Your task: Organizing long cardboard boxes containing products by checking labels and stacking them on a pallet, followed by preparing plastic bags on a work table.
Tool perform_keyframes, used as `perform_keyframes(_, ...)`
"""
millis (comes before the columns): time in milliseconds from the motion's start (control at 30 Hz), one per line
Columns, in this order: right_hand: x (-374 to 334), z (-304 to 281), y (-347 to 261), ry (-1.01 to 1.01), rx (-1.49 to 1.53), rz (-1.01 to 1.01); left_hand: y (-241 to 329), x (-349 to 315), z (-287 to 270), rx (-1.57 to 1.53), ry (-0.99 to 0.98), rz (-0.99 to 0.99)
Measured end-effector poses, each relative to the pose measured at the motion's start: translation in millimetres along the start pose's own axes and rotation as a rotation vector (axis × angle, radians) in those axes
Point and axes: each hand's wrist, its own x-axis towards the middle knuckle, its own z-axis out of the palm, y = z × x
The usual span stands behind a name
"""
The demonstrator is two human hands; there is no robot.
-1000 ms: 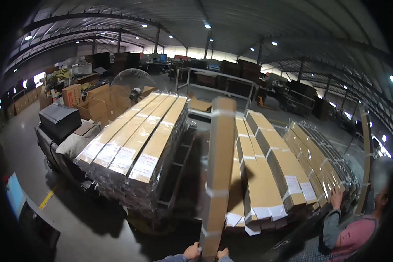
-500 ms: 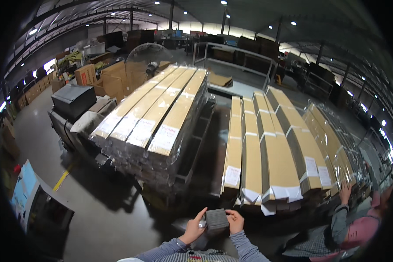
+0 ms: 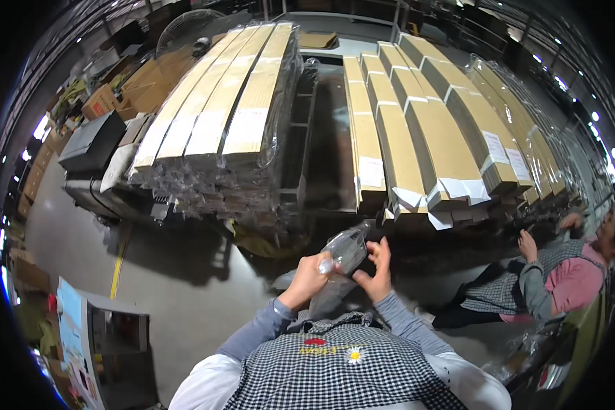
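Plastic wrap (image 3: 345, 254), clear and crumpled, held at chest height between both hands, above the grey concrete floor (image 3: 178, 287) and just in front of the checked apron (image 3: 335, 369). Bunched at the top around something dark, trailing down in a loose tail toward the apron. Left hand (image 3: 312, 273) clenched on the wrap's near side, fingers curled round the bunch, a small white patch showing at the grip. Right hand (image 3: 376, 270) pressed against the far side, fingers spread and half open, palm touching the film; a light grip on the wrap rather than a full fist. Both forearms in blue-grey sleeves, coming up from the lower edge.

Beyond the hands, two stacks of long flat packages side by side. Left stack (image 3: 219, 116) of pale wooden slats, bound in clear film, white labels on the near ends, resting on a pallet. Right stack (image 3: 424, 130) of long brown cardboard cartons, white labels and torn white wrapping at the near ends. Dark gap between the two stacks.

At the right edge, another person (image 3: 560, 273) in a pink top and checked apron, crouched low beside the cartons, one hand raised toward them. On the far left, a dark grey box (image 3: 92, 140) near the slats, brown cardboard boxes behind it.
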Motion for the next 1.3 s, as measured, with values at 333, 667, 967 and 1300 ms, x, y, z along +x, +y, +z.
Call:
perform_keyframes(333, -34.7, 70.1, 15.9, -0.254, -0.111, 0.085, 180.4, -33.4, -152.6, -0.788, -0.274, 1.062)
perform_keyframes(667, 244.2, 114.5, 53.9, 0.351, 0.042, 0.116, 91.0, -37.6, -172.1, -0.678, 0.393, 0.044)
perform_keyframes(967, 386.0, 162.2, 278.6, 0.513, -0.732, 0.658, 63.3, 24.7, -198.9, -0.556, 0.637, 0.027)
perform_keyframes(1300, 357.7, 227.9, 360.5, 0.114, -1.071, 0.284, 42.8, 55.1, -190.5, -0.403, 0.679, -0.238)
